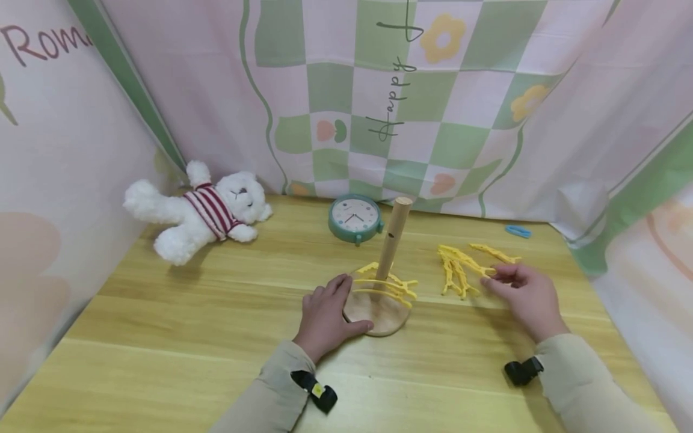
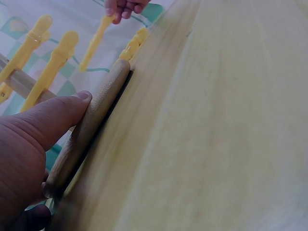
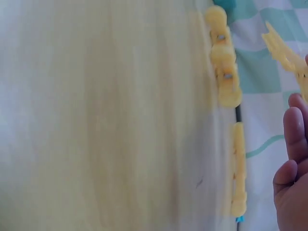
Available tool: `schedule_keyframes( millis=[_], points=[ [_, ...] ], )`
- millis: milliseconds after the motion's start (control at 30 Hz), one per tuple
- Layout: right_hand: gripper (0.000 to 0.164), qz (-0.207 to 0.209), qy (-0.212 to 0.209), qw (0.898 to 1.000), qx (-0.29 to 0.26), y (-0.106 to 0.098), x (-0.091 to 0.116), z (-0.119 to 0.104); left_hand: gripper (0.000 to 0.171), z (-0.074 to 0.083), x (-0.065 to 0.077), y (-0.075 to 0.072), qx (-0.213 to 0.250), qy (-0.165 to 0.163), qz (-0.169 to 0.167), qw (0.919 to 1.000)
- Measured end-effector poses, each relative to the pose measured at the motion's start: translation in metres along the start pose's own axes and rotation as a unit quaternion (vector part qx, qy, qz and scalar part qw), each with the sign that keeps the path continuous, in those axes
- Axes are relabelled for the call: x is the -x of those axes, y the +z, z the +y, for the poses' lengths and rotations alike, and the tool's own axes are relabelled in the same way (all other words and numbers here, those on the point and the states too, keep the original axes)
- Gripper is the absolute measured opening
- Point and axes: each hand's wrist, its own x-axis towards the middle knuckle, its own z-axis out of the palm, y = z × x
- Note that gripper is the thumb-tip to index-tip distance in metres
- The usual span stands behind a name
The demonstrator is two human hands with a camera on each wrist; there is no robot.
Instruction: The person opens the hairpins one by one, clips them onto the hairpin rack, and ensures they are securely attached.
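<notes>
My left hand [image 1: 327,316] grips the left rim of a wooden stand's round base [image 1: 381,322], its thumb along the front edge. An upright wooden post [image 1: 394,237] rises from that base, and several yellow forked plastic pieces [image 1: 403,296] sit around its lower part. Over to the right, my right hand [image 1: 527,300] pinches one end of another yellow forked piece [image 1: 479,264]. In the left wrist view this held piece [image 2: 96,43] hangs slanted, above the tabletop. Beneath and beside it lie more yellow pieces [image 1: 448,276], with a single piece [image 1: 500,255] behind.
A green round clock [image 1: 354,218] lies behind the post, face up. On the left, a white teddy bear [image 1: 211,210] in a striped shirt lies on the wooden table [image 1: 178,325]. A small blue plastic loop [image 1: 518,231] is at the back right, near the patterned curtain [image 1: 368,90].
</notes>
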Motion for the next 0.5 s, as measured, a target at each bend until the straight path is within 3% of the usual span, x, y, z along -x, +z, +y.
schedule_keyframes(
  millis=[233, 500],
  points=[
    [0.038, -0.031, -0.008, 0.999, -0.039, -0.001, 0.012, -0.021, 0.101, 0.001, 0.0, -0.001, 0.004, 0.001, 0.0, 1.0],
    [0.034, -0.04, -0.044, 0.996, -0.063, 0.002, 0.025, -0.044, 0.101, 0.002, 0.001, -0.002, 0.007, 0.003, -0.001, 1.0]
  ],
)
